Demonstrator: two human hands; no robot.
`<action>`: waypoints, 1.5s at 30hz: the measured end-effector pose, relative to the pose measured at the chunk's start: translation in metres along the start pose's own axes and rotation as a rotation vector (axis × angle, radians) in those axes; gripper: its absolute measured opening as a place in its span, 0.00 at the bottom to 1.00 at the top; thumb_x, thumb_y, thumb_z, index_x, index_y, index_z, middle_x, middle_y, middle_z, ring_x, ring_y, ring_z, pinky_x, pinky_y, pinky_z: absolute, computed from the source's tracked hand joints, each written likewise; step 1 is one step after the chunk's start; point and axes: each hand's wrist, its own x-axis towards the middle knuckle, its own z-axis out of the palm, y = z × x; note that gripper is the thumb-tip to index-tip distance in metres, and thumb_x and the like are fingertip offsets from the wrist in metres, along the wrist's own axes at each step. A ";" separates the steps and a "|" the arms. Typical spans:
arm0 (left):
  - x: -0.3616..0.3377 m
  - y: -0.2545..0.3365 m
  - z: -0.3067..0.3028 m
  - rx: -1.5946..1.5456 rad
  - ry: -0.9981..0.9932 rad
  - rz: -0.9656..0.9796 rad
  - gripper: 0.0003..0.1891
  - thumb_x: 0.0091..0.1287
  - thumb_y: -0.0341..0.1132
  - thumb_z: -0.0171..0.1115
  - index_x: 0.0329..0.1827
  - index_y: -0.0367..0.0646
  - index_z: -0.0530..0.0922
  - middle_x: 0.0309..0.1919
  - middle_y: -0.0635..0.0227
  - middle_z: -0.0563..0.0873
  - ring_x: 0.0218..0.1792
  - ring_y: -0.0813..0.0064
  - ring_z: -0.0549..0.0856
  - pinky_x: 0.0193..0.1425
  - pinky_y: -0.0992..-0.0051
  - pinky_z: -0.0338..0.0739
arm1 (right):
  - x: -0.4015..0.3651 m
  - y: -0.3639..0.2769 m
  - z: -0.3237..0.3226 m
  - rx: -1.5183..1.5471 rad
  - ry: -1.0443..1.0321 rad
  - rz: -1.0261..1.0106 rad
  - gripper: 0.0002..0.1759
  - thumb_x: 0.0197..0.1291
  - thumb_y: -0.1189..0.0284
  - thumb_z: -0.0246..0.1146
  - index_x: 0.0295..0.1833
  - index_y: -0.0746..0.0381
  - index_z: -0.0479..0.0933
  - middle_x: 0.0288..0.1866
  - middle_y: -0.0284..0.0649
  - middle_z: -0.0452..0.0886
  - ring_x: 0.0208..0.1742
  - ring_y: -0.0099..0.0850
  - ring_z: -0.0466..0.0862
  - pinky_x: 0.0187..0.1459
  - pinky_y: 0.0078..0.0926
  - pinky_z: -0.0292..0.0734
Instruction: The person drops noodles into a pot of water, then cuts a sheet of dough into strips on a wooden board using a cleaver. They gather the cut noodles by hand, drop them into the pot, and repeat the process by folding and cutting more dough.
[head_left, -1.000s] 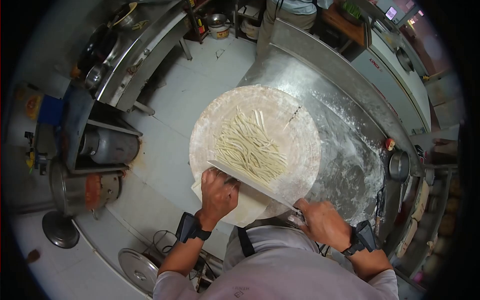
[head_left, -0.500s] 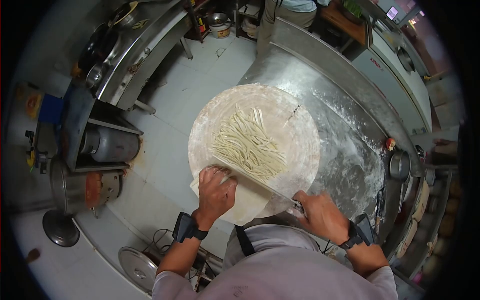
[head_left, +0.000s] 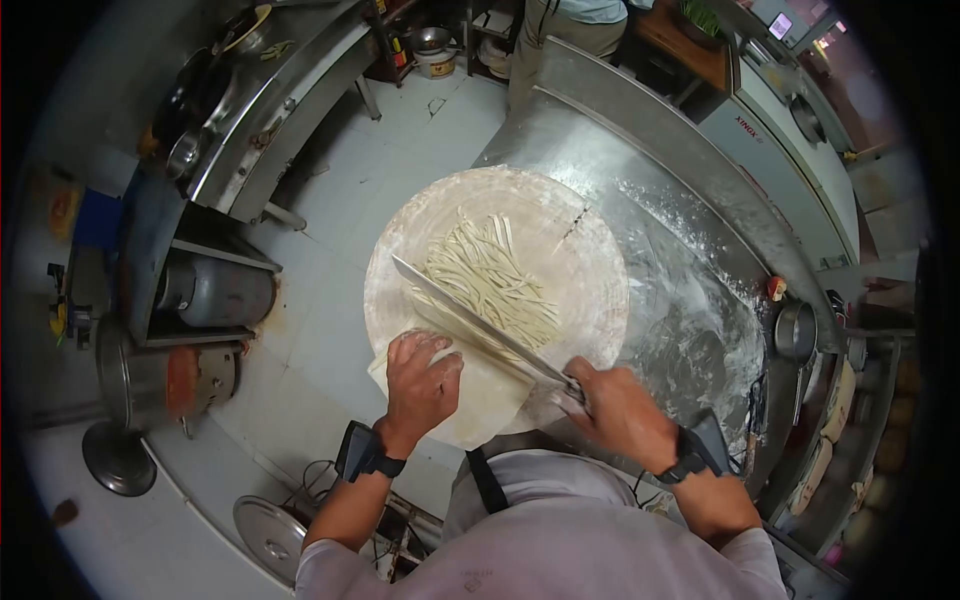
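Observation:
My right hand (head_left: 622, 408) is wrapped round the handle of a long kitchen knife (head_left: 478, 322). The blade slants up and left across the round, floured cutting board (head_left: 590, 270). Beside the blade, a pile of cut noodles (head_left: 490, 280) lies on the board. On the near side is a folded dough sheet (head_left: 490, 398), partly overhanging the board's lower left edge. My left hand (head_left: 422, 385) presses on this dough with bent fingers, its fingertips close to the blade. The blade hides part of the dough's cut edge.
A floured steel worktop (head_left: 690, 330) extends right of the board, with a small pan (head_left: 796, 330) at its far side. Left are a gas cylinder (head_left: 230, 290) and a large pot (head_left: 210, 382). Another person (head_left: 565, 45) stands at the back.
The knife has lifted and its tip has swung up and left, so more of the blade shows. My right hand has shifted slightly up and left. My left hand stays on the dough.

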 end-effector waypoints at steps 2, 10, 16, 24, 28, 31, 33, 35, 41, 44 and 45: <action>0.000 0.000 -0.002 0.012 0.018 0.007 0.05 0.55 0.25 0.69 0.34 0.42 0.86 0.42 0.61 0.86 0.50 0.53 0.83 0.57 0.55 0.74 | -0.013 -0.004 -0.005 -0.032 -0.044 0.027 0.17 0.62 0.70 0.70 0.50 0.68 0.75 0.25 0.59 0.79 0.34 0.61 0.83 0.36 0.54 0.77; -0.002 0.001 -0.004 0.016 -0.019 -0.040 0.05 0.56 0.26 0.66 0.34 0.43 0.87 0.42 0.62 0.85 0.50 0.55 0.83 0.59 0.54 0.74 | -0.030 -0.006 -0.004 -0.052 -0.164 0.004 0.17 0.69 0.65 0.66 0.49 0.68 0.73 0.23 0.56 0.80 0.31 0.62 0.83 0.34 0.56 0.76; -0.005 0.002 -0.003 -0.003 -0.020 -0.010 0.07 0.53 0.24 0.69 0.35 0.43 0.86 0.41 0.61 0.85 0.50 0.52 0.83 0.55 0.55 0.74 | 0.025 -0.004 0.027 -0.071 -0.009 -0.089 0.18 0.68 0.66 0.66 0.50 0.69 0.70 0.26 0.58 0.81 0.33 0.61 0.84 0.35 0.55 0.77; 0.003 0.001 -0.006 0.052 -0.016 -0.006 0.05 0.55 0.25 0.68 0.34 0.43 0.86 0.43 0.61 0.86 0.51 0.54 0.83 0.59 0.54 0.73 | -0.013 -0.009 -0.003 -0.088 -0.061 -0.032 0.16 0.66 0.68 0.68 0.48 0.67 0.73 0.24 0.57 0.79 0.32 0.61 0.83 0.35 0.53 0.77; -0.002 0.000 -0.004 0.030 0.015 -0.039 0.06 0.55 0.25 0.67 0.35 0.42 0.86 0.41 0.61 0.85 0.49 0.54 0.82 0.59 0.54 0.73 | -0.028 -0.014 -0.006 -0.135 -0.195 0.023 0.17 0.68 0.65 0.65 0.50 0.68 0.72 0.25 0.56 0.81 0.33 0.60 0.84 0.35 0.52 0.76; -0.001 -0.001 -0.006 0.009 0.002 -0.033 0.06 0.55 0.25 0.67 0.35 0.42 0.86 0.40 0.62 0.84 0.48 0.54 0.82 0.59 0.54 0.73 | -0.024 -0.016 0.004 -0.118 -0.212 0.027 0.17 0.70 0.65 0.64 0.51 0.67 0.72 0.25 0.55 0.81 0.32 0.60 0.84 0.36 0.52 0.76; 0.000 -0.002 -0.007 0.007 -0.021 -0.037 0.06 0.55 0.25 0.67 0.35 0.42 0.86 0.40 0.62 0.84 0.49 0.54 0.82 0.59 0.54 0.73 | 0.004 -0.014 0.020 -0.097 -0.156 -0.022 0.17 0.69 0.66 0.65 0.52 0.67 0.72 0.26 0.56 0.82 0.32 0.60 0.83 0.36 0.53 0.76; -0.001 0.000 -0.007 0.012 -0.047 -0.023 0.06 0.55 0.25 0.67 0.34 0.43 0.86 0.40 0.62 0.85 0.50 0.54 0.82 0.59 0.54 0.73 | 0.029 -0.010 0.025 -0.068 -0.081 -0.074 0.17 0.68 0.67 0.65 0.53 0.67 0.71 0.26 0.56 0.82 0.32 0.61 0.83 0.36 0.53 0.76; -0.002 -0.004 -0.004 0.003 0.005 -0.015 0.04 0.53 0.24 0.68 0.31 0.43 0.85 0.42 0.61 0.86 0.50 0.53 0.83 0.54 0.57 0.74 | 0.008 -0.020 -0.006 -0.006 -0.015 -0.027 0.17 0.65 0.71 0.68 0.52 0.67 0.71 0.26 0.58 0.81 0.32 0.62 0.83 0.34 0.56 0.75; -0.001 -0.003 -0.005 0.010 0.011 -0.021 0.04 0.54 0.25 0.67 0.32 0.41 0.85 0.42 0.60 0.86 0.49 0.53 0.83 0.58 0.52 0.73 | -0.014 -0.014 -0.008 -0.069 -0.090 -0.007 0.16 0.66 0.69 0.68 0.50 0.67 0.72 0.25 0.58 0.80 0.33 0.63 0.83 0.35 0.56 0.76; -0.004 -0.003 -0.005 0.024 0.016 -0.020 0.05 0.54 0.25 0.67 0.33 0.41 0.85 0.42 0.60 0.85 0.49 0.53 0.83 0.58 0.52 0.73 | -0.019 -0.013 -0.006 -0.102 -0.124 0.000 0.17 0.66 0.68 0.67 0.50 0.67 0.72 0.25 0.58 0.80 0.33 0.63 0.83 0.35 0.56 0.76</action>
